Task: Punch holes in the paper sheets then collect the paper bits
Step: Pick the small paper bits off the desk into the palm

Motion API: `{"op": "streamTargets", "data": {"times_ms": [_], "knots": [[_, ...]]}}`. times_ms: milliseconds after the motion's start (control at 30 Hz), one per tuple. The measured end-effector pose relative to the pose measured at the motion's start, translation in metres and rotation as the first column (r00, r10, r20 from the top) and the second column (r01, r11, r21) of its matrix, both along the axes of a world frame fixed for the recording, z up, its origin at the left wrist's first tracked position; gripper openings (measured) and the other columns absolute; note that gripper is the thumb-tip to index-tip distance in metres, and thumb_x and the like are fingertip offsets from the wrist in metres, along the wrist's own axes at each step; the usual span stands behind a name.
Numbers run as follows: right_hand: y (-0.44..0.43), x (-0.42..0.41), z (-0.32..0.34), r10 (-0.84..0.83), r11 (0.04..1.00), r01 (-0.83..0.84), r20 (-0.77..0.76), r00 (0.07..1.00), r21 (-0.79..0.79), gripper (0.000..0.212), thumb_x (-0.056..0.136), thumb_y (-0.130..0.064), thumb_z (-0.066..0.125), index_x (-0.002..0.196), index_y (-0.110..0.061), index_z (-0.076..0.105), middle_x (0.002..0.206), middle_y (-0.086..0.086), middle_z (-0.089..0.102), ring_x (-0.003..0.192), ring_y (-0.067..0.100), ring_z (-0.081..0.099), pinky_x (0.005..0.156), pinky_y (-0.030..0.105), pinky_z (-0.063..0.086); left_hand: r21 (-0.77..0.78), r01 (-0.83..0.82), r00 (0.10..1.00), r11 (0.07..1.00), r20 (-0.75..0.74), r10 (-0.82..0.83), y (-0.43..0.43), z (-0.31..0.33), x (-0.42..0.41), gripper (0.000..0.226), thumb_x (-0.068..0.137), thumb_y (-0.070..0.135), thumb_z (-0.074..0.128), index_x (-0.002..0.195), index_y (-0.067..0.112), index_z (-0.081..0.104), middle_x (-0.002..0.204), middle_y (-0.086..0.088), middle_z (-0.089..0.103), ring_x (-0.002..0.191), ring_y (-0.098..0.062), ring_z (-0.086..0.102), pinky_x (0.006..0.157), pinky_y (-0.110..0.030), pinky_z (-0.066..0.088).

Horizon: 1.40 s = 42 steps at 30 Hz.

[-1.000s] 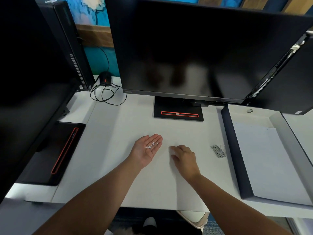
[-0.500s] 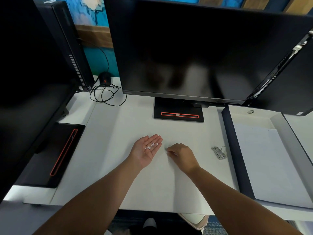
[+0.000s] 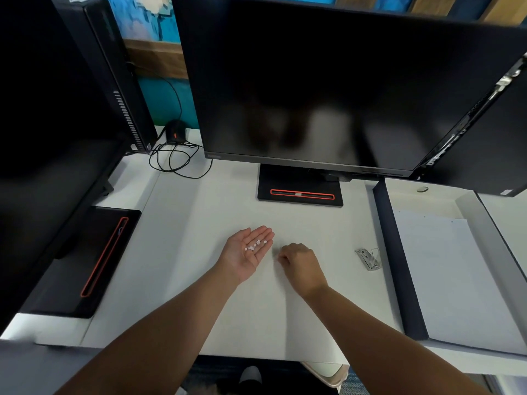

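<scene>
One head-worn wide-angle view; faces forward and down, close over the desk (image 3: 134,183).

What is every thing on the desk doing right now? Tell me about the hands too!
Left hand: open, palm up, carrying bits.
Paper bits: lying in the left palm.
Right hand: fingers curled, tips down at the desk; whether it pinches anything, cannot tell.
Hole punch: lying on the desk, untouched.
Paper sheets: flat in the box.
Box: open.
Middle screen: dark.

Shiny metal punch (image 3: 369,259), matt white desk (image 3: 137,181), glossy black monitor (image 3: 313,81).
</scene>
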State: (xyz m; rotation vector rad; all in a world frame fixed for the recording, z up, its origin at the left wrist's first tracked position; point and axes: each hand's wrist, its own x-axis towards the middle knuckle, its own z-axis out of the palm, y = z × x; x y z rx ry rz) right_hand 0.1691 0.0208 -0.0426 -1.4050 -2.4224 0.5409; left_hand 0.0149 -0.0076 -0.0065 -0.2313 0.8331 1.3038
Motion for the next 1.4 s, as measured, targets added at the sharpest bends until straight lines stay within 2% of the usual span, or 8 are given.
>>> {"op": "streamTargets", "data": {"times_ms": [267,367,500,633,833,1167,1300,1400], "knots": [[-0.009,-0.007,0.0,0.011,0.981,-0.072,0.324,0.946,0.178,0.032,0.042,0.007,0.069,0.066,-0.011,0.059,0.06,0.004,0.055,0.052,0.022,0.052,0.047,0.028,0.041,-0.009,-0.004,1.0,1.0,-0.007,0.004,-0.001,-0.002,-0.001,0.033,0.098,0.016,0.04,0.108,-0.008,0.06,0.112,-0.021,0.065,0.105,-0.031,0.062,0.093,-0.038,0.047],[-0.006,-0.011,0.001,-0.004,0.993,-0.041,0.373,0.928,0.115,0.028,0.051,0.006,0.064,0.076,-0.007,0.062,0.07,0.009,0.06,0.061,0.026,0.056,0.055,0.031,0.042,-0.012,0.0,1.0,1.0,-0.004,0.0,-0.001,-0.002,-0.001,0.032,0.098,0.016,0.041,0.11,-0.008,0.06,0.113,-0.021,0.065,0.106,-0.031,0.063,0.091,-0.038,0.048],[0.011,-0.01,0.007,-0.058,0.992,0.068,0.092,0.994,-0.105,0.019,0.09,0.0,0.041,0.097,-0.004,0.058,0.095,0.012,0.061,0.087,0.031,0.056,0.074,0.034,0.038,-0.014,-0.008,1.0,1.0,-0.004,0.008,0.0,-0.002,-0.001,0.033,0.098,0.016,0.041,0.111,-0.008,0.059,0.113,-0.021,0.065,0.105,-0.031,0.063,0.091,-0.038,0.049],[0.01,-0.01,0.024,-0.051,0.996,0.034,-0.213,0.976,-0.082,0.012,0.092,-0.008,0.052,0.09,-0.006,0.064,0.087,0.007,0.065,0.079,0.023,0.057,0.075,0.038,0.047,-0.019,0.005,1.0,1.0,-0.02,-0.005,0.0,-0.003,0.002,0.032,0.098,0.016,0.04,0.109,-0.006,0.061,0.109,-0.02,0.067,0.101,-0.029,0.064,0.09,-0.035,0.049],[0.012,-0.019,0.035,0.01,0.997,-0.022,-0.173,0.985,-0.069,0.021,0.088,-0.004,0.052,0.09,-0.013,0.072,0.085,0.003,0.071,0.088,0.025,0.057,0.081,0.041,0.047,-0.026,0.015,0.998,1.0,-0.056,-0.016,0.002,-0.002,0.012,0.031,0.098,0.017,0.041,0.104,-0.003,0.063,0.1,-0.014,0.07,0.087,-0.022,0.066,0.068,-0.029,0.057],[0.011,-0.014,0.043,-0.076,0.992,0.055,-0.185,0.98,-0.115,0.015,0.087,-0.017,0.06,0.085,-0.021,0.074,0.09,0.001,0.067,0.092,0.019,0.053,0.084,0.036,0.044,-0.01,0.015,0.999,1.0,-0.043,-0.016,-0.005,0.0,0.015,0.031,0.097,0.015,0.042,0.105,-0.006,0.062,0.093,-0.017,0.072,0.08,-0.023,0.07,0.074,-0.031,0.053],[0.007,-0.01,0.048,-0.03,0.979,-0.016,-0.223,0.974,-0.202,0.02,0.092,-0.014,0.055,0.098,-0.018,0.074,0.097,0.002,0.069,0.097,0.018,0.05,0.083,0.025,0.041,-0.004,0.028,0.998,1.0,-0.057,-0.028,-0.008,0.002,0.017,0.031,0.098,0.015,0.04,0.102,-0.005,0.063,0.085,-0.015,0.074,0.082,-0.022,0.068,0.071,-0.03,0.055],[0.006,-0.007,0.049,-0.094,0.967,0.023,-0.271,0.958,-0.253,0.012,0.088,-0.014,0.06,0.089,-0.019,0.07,0.088,-0.004,0.067,0.091,0.013,0.049,0.072,0.011,0.035,0.017,0.038,0.998,0.999,-0.043,-0.037,-0.01,0.002,0.02,0.033,0.098,0.015,0.039,0.11,-0.008,0.06,0.095,-0.021,0.073,0.084,-0.027,0.072,0.078,-0.032,0.053]]}}
